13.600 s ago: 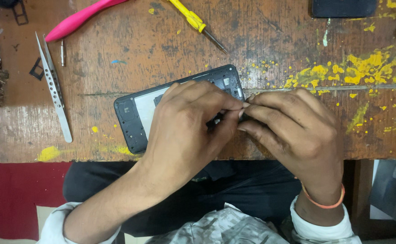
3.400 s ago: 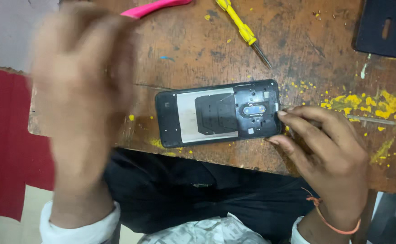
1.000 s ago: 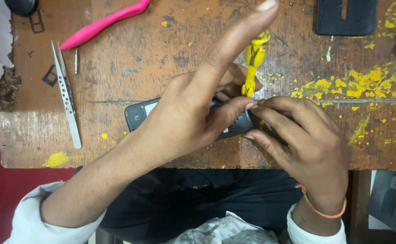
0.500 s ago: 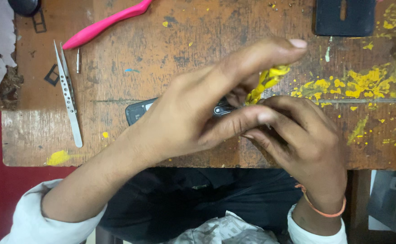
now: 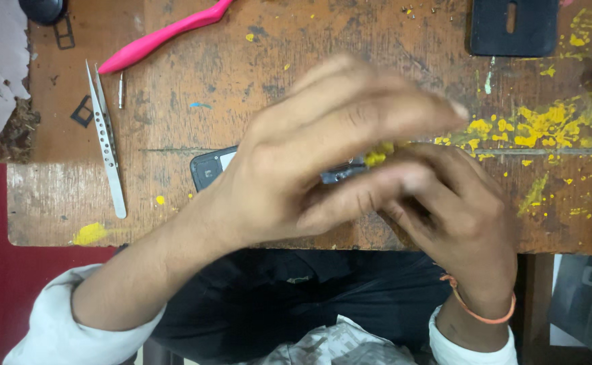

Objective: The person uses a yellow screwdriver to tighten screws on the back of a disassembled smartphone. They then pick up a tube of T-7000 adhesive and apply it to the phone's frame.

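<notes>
Under both hands' grip (image 5: pixel 377 176) lies the opened phone (image 5: pixel 209 169).

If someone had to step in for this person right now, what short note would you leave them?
Left hand: raised over the opened phone, blurred in motion; whether it grips anything cannot be told.
Right hand: at the phone's right end, with something yellow showing between the hands, probably the screwdriver.
Phone lies at the front of the wooden table, mostly covered.
Nearby: tweezers and pink pry tool to the left, dark back cover far right.
Done: the back appears to be off.
Left: cannot tell from here.
</notes>
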